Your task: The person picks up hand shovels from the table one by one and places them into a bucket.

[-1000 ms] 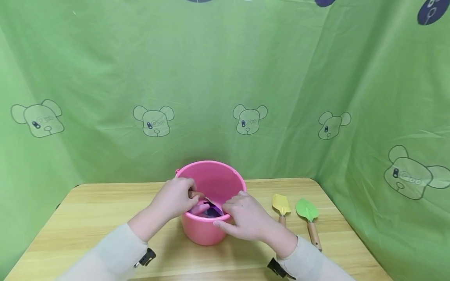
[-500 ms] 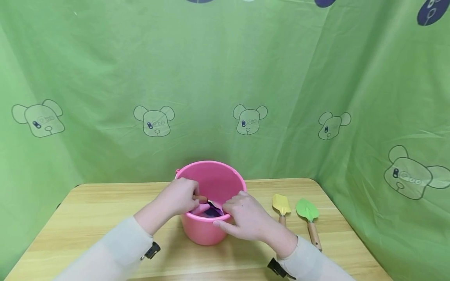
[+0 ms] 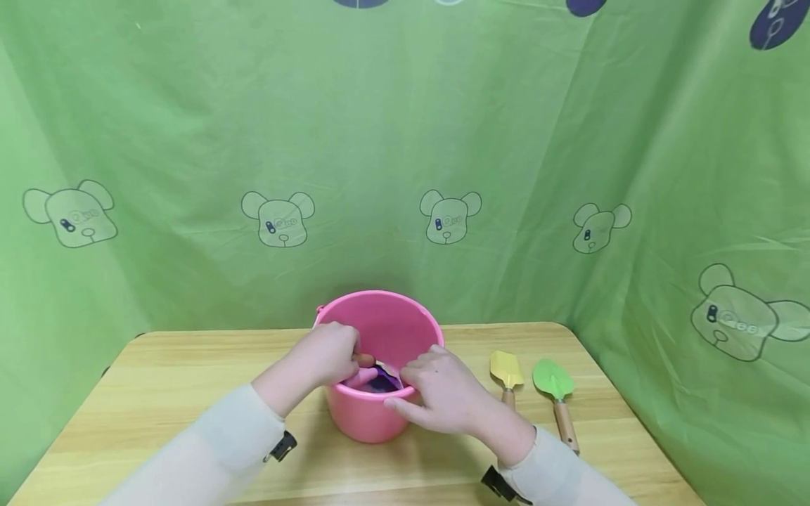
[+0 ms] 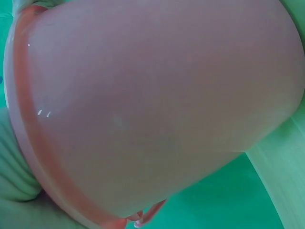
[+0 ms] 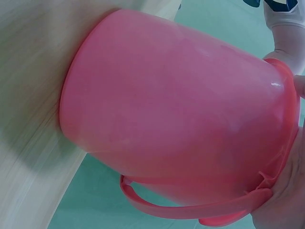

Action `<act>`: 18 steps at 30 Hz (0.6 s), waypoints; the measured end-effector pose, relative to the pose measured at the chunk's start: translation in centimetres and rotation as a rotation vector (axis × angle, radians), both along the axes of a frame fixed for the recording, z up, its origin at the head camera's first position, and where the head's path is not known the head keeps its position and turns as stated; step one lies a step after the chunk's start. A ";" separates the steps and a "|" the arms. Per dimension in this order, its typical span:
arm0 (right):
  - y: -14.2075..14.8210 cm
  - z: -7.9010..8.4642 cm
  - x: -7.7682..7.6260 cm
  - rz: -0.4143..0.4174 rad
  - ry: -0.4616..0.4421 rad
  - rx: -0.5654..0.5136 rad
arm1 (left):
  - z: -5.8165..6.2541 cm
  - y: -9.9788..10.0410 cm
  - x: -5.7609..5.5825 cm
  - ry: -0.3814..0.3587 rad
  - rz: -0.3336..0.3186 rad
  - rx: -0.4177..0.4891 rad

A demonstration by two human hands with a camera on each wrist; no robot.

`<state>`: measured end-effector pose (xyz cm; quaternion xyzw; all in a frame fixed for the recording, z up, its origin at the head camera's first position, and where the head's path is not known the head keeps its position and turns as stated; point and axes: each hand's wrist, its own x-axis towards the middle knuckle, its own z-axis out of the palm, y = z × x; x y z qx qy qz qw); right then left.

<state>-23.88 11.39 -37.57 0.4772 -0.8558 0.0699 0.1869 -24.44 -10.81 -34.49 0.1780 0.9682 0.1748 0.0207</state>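
A pink bucket [image 3: 365, 414] stands upright on the table and fills much of both wrist views. My left hand [image 3: 325, 355] reaches over its left rim, fingers curled round the brown handle [image 3: 364, 360] of a small tool. The far end of that tool is down in the bucket and hard to make out. Near it inside lie a pink piece [image 3: 362, 378] and something dark purple [image 3: 387, 379], partly hidden. On the right side, my right hand [image 3: 443, 390] grips the bucket's rim, thumb outside and fingers over the edge.
To the right lie a yellow toy shovel [image 3: 506, 368] and a green toy trowel [image 3: 553, 379], both with wooden handles. The bucket's pink carry handle [image 5: 190, 211] hangs at its side. Green cloth [image 3: 367, 140] surrounds the wooden table [image 3: 190, 393] behind and at the sides.
My left hand has shifted slightly right, further over the bucket, taking the brown handle along. My right hand and the bucket stay where they were.
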 end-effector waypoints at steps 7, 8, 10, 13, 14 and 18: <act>0.0 -0.1 0.0 0.003 -0.004 -0.006 | -0.1 0.2 -0.2 0.023 -0.009 -0.017; 0.0 -0.1 0.0 0.002 -0.004 -0.006 | -0.1 0.2 -0.1 0.029 -0.009 -0.020; 0.0 -0.1 0.0 0.000 -0.005 -0.008 | -0.1 0.2 -0.1 0.047 -0.011 -0.025; 0.0 -0.1 0.0 0.006 0.000 -0.012 | -0.2 0.1 -0.1 0.072 -0.009 -0.030; 0.0 -0.1 0.0 0.009 0.003 -0.014 | -0.3 0.1 -0.1 0.076 -0.008 -0.032; 0.0 -0.1 -0.1 0.023 0.013 -0.015 | -0.3 0.1 -0.1 0.075 -0.003 -0.031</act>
